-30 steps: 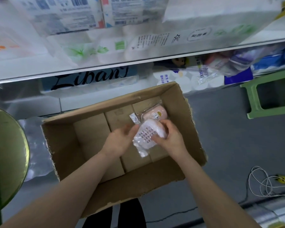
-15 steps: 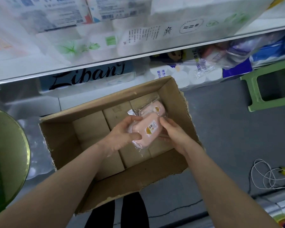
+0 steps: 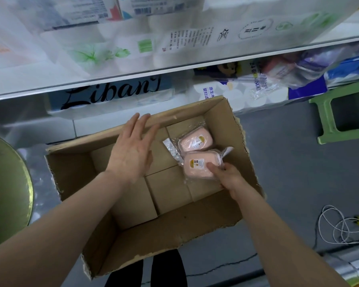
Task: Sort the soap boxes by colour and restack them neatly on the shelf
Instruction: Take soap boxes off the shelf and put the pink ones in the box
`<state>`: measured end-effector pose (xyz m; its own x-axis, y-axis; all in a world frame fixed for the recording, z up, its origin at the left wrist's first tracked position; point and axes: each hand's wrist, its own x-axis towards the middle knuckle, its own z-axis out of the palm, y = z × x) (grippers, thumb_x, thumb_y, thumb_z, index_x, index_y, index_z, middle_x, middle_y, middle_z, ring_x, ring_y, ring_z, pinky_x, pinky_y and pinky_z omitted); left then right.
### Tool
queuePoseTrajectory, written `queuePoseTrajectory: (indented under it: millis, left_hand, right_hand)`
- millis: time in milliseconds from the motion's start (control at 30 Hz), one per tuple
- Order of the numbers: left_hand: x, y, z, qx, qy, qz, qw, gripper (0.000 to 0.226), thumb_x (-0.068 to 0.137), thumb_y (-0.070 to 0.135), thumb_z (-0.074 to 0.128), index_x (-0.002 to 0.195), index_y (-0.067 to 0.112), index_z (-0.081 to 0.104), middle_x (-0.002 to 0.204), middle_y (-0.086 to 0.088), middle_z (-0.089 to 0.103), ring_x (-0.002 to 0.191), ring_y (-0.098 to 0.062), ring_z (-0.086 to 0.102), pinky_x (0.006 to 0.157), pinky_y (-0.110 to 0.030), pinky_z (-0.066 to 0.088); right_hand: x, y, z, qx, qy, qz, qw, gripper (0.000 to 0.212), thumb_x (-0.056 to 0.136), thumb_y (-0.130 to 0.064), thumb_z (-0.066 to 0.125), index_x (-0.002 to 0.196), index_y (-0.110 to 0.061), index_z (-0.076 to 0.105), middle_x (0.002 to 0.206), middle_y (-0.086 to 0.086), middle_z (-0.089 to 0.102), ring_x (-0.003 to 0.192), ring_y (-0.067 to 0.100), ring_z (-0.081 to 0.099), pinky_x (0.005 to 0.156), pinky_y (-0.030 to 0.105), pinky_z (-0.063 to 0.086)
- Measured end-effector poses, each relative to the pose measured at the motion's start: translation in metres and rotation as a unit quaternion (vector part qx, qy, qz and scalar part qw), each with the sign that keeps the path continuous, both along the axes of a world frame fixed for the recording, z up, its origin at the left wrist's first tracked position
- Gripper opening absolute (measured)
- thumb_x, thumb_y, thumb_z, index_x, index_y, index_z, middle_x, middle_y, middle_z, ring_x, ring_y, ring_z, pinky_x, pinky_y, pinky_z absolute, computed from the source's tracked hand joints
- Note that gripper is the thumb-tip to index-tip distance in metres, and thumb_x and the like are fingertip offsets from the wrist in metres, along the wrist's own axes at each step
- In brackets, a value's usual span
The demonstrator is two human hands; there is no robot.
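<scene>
Head view: right hand [image 3: 229, 176] pinches near pink soap box [image 3: 199, 167] inside cardboard carton [image 3: 174, 230]; left hand [image 3: 133, 150] hovers, fingers spread, empty.

Two pink soap boxes [image 3: 196, 153] in cardboard box [image 3: 220, 119], right hand [image 3: 228, 177] on nearer.

Two soap boxes [image 3: 195, 152] lie touching in the carton's [image 3: 174, 235] far-right corner.

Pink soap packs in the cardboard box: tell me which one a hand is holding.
The nearer pink soap pack, gripped at its right end by the right hand. The farther pink soap pack lies just beyond it, with no hand on it.
</scene>
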<state>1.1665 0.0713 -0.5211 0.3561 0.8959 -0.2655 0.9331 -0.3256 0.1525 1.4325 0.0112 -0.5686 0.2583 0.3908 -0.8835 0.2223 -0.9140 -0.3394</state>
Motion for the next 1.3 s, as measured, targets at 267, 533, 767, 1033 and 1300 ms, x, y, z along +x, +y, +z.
queuePoseTrajectory:
  millis: [267, 533, 767, 1033, 1300]
  left_hand:
    - [-0.01, 0.004, -0.025, -0.025, 0.092, 0.007, 0.995, 0.096, 0.092, 0.031, 0.051, 0.147, 0.021, -0.028, 0.159, -0.015, -0.014, 0.146, -0.034, -0.015, 0.12, -0.047, -0.001]
    - [-0.01, 0.004, -0.028, -0.031, 0.099, 0.005, 0.995, 0.093, 0.094, 0.029, 0.044, 0.144, 0.02, -0.035, 0.157, -0.015, -0.022, 0.145, -0.033, -0.022, 0.12, -0.048, -0.006]
    - [-0.012, 0.009, -0.018, -0.06, 0.097, -0.001, 0.993, 0.093, 0.093, 0.028, 0.048, 0.147, 0.022, -0.028, 0.159, -0.012, -0.017, 0.146, -0.032, -0.017, 0.121, -0.046, -0.002]
    - [-0.007, 0.004, 0.068, -0.066, 0.027, 0.017, 0.997, 0.072, 0.094, 0.023, 0.053, 0.152, 0.02, 0.011, 0.158, -0.009, 0.018, 0.147, -0.028, 0.013, 0.121, -0.038, 0.009]
    - [-0.042, -0.016, 0.2, 0.041, -0.028, 0.0, 0.999, 0.056, 0.089, 0.024, 0.062, 0.142, 0.02, 0.042, 0.141, -0.007, 0.048, 0.13, -0.03, 0.043, 0.11, -0.044, 0.035]
  right_hand:
    - [0.005, 0.025, -0.045, -0.059, -0.01, 0.13, 0.99, 0.034, 0.097, -0.032, 0.057, 0.125, -0.013, 0.057, 0.102, 0.004, 0.06, 0.082, 0.017, 0.055, 0.072, 0.03, 0.047]
    - [-0.013, 0.037, -0.08, -0.023, -0.106, 0.088, 0.99, 0.042, 0.095, -0.021, 0.053, 0.134, -0.006, 0.047, 0.132, 0.02, 0.054, 0.118, 0.033, 0.053, 0.094, 0.035, 0.043]
    - [-0.023, 0.029, -0.041, 0.016, -0.165, 0.201, 0.965, 0.05, 0.1, -0.03, 0.048, 0.144, -0.012, 0.031, 0.143, 0.02, 0.031, 0.126, 0.039, 0.044, 0.099, 0.037, 0.038]
    - [-0.024, 0.029, 0.084, 0.225, -0.247, 0.446, 0.831, 0.044, 0.099, -0.026, 0.045, 0.141, -0.012, 0.04, 0.132, 0.016, 0.044, 0.114, 0.037, 0.047, 0.093, 0.042, 0.04]
    - [-0.056, 0.037, 0.263, 0.412, -0.32, 0.553, 0.649, 0.049, 0.094, -0.027, 0.056, 0.136, -0.005, 0.047, 0.132, 0.017, 0.051, 0.112, 0.037, 0.052, 0.09, 0.046, 0.048]
